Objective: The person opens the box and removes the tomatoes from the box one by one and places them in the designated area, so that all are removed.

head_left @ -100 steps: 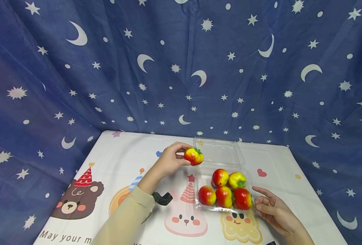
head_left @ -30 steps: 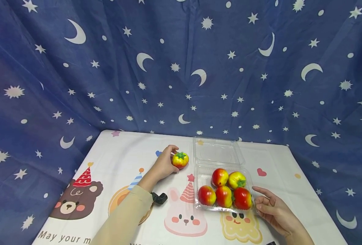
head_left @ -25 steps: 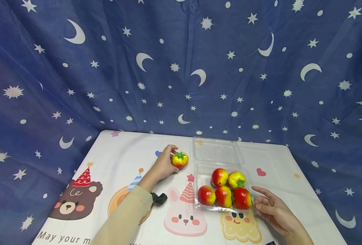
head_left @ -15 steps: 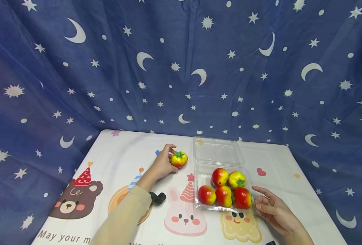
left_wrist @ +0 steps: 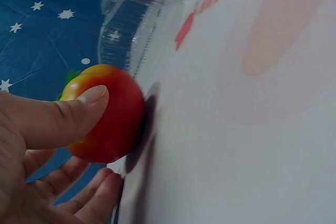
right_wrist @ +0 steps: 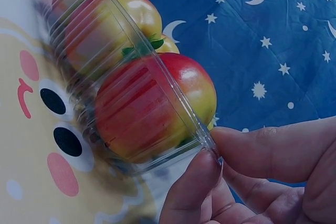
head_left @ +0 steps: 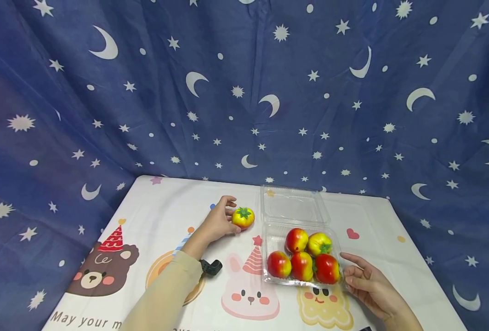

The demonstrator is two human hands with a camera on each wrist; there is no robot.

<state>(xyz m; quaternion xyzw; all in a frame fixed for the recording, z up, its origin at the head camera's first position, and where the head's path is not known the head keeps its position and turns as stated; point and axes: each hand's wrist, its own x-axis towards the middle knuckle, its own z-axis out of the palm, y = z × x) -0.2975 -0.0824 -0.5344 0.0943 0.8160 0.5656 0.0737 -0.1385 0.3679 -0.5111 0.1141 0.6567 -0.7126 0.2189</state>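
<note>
Behind the whole scene hangs a dark blue cloth (head_left: 244, 59) of moons and stars, meeting the white surface (head_left: 178, 197). Far left there's a printed bear (head_left: 99, 276); next a beige sleeve (head_left: 166, 289) lies across an orange print, covering part of it, a black wrist device (head_left: 212, 267) by the cuff. The left hand (head_left: 217, 223) keeps a spread grip: its thumb lies against a red-and-yellow fruit (head_left: 243, 218), green cap up on the surface, the fingers loosely apart; whether they touch it I can't tell. Just right stands a clear container (head_left: 275, 234), its wall between that fruit and five similar fruits (head_left: 302, 266) inside, two behind three. Its clear lid (head_left: 296, 207) lies folded back beyond. Farthest right, the right hand (head_left: 370, 285) has its grip pinching the container's right rim near the front corner, thumb and finger pressed together.
</note>
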